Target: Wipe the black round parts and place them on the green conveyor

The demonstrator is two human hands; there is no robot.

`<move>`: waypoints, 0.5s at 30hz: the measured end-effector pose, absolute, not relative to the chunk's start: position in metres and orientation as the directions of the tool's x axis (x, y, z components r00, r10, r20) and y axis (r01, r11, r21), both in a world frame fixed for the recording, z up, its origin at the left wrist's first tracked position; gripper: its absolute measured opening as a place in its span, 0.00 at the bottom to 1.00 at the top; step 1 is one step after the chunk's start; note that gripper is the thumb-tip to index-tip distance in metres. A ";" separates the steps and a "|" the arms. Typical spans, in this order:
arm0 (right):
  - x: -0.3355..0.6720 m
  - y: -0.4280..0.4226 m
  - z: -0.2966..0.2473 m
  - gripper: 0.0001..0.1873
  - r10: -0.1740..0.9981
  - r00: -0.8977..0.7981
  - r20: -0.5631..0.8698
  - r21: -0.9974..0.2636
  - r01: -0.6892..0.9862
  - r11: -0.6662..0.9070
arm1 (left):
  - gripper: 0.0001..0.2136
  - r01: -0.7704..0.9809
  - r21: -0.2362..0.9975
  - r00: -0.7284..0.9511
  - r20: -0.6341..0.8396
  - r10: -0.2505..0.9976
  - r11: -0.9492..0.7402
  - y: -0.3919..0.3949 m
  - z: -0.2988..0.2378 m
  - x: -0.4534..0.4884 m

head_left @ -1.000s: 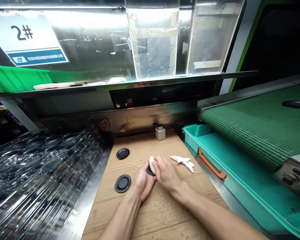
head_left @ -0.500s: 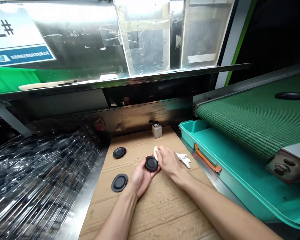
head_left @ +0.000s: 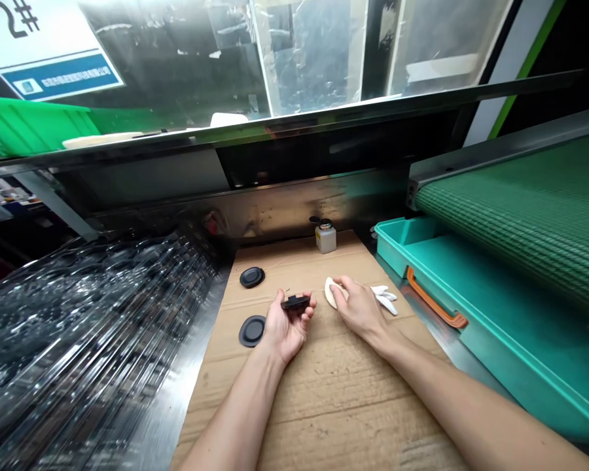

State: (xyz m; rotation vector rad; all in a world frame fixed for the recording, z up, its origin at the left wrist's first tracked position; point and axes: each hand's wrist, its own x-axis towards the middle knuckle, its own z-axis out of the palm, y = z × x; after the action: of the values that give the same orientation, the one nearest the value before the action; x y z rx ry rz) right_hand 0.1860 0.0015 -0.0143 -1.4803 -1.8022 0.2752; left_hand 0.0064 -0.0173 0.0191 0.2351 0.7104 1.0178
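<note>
My left hand [head_left: 289, 327] is closed on a small round black disc [head_left: 296, 302], which is tilted so that its edge faces me. To its right, my right hand [head_left: 360, 307] pinches a cream-white pad [head_left: 330, 292] just above or on the cardboard; I cannot tell which. The pad and the disc are apart. Left of my left hand lie two more black discs, the nearer one [head_left: 252, 331] and the farther one [head_left: 252, 277], both flat on the cardboard sheet [head_left: 324, 405]. A crumpled white cloth or glove [head_left: 385, 299] rests beside my right hand.
A squarish bottle with a dark cap [head_left: 326, 237] stands at the cardboard's far end. Clear plastic trays [head_left: 103, 314] are stacked on the left. On the right, a teal bin [head_left: 471, 275] with an orange handle [head_left: 434, 301] sits below a green conveyor belt [head_left: 525, 190].
My left hand has turned the disc from face-up to edge-on. My right hand, with the pad, has drawn away from it to the right. The camera view has shifted.
</note>
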 end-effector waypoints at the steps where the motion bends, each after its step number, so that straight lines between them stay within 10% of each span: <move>1: 0.186 0.002 -0.015 0.13 0.907 -0.024 0.420 -0.598 0.744 0.297 | 0.26 -0.695 0.492 0.326 -0.435 0.839 0.525 -0.017 0.019 0.006; 15: 0.184 -0.006 -0.006 0.15 0.939 -0.079 0.334 -0.410 0.885 0.220 | 0.27 -0.679 0.494 0.371 -0.408 0.834 0.543 -0.018 0.018 0.006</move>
State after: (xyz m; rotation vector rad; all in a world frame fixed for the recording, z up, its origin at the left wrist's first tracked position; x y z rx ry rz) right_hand 0.1841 -0.0062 -0.0058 -1.6775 -1.9742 0.1349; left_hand 0.0063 -0.0181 0.0180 0.2604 0.6779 0.9842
